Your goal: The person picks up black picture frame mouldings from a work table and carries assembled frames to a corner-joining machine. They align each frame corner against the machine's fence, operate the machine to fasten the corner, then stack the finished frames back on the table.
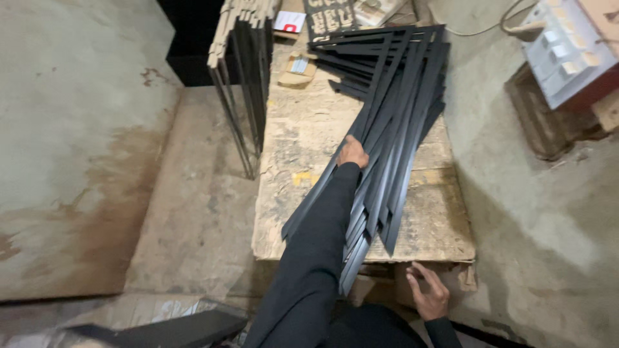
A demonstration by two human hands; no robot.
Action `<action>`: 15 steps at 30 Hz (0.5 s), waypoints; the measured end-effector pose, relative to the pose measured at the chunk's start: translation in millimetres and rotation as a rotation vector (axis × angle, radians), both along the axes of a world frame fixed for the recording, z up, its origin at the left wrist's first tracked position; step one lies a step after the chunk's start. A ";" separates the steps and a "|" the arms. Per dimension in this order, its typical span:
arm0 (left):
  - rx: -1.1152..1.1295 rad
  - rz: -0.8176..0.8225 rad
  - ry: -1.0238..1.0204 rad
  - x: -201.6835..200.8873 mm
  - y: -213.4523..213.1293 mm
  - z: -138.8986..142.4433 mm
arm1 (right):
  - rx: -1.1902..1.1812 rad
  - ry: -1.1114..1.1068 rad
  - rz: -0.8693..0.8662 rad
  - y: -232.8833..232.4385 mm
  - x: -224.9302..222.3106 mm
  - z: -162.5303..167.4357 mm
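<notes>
A pile of black L-shaped frame pieces [400, 109] lies on a worn cardboard-covered workbench [303, 212], with their long arms fanned toward me. My left hand [353, 153], in a black sleeve, reaches forward and grips one of the dark strips near the middle of the pile. My right hand [428, 293] hovers low at the bench's near edge with its fingers spread and nothing in them, just below the strip ends.
More black frames [248, 84] stand upright against the bench's left side. Small cardboard scraps [298, 69] lie at the far end. A grey box with white switches [564, 48] sits on the concrete floor at the right. A dark strip [174, 328] lies at the lower left.
</notes>
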State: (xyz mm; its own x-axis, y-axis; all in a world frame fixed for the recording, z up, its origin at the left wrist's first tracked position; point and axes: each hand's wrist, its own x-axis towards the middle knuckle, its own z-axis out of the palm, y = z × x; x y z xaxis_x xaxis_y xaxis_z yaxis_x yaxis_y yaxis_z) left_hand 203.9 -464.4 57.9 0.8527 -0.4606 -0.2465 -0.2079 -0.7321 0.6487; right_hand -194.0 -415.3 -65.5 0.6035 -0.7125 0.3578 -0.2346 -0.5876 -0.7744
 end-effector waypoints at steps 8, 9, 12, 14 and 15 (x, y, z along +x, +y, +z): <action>-0.229 -0.013 -0.377 -21.5 117.9 9.6 | 0.116 -0.048 -0.053 6.6 68.6 45.8; -0.255 -0.012 -0.381 -36.1 140.7 9.6 | 0.230 -0.148 0.055 7.5 85.5 57.5; -0.330 0.070 -0.490 -113.0 218.3 1.9 | 0.477 -0.446 0.433 24.2 154.2 101.2; -0.442 0.142 -0.572 -178.4 269.6 -3.3 | 0.612 -0.507 0.615 58.5 195.3 131.6; -0.450 0.197 -0.523 -206.6 292.4 -4.0 | 0.698 -0.520 0.664 82.5 210.9 145.4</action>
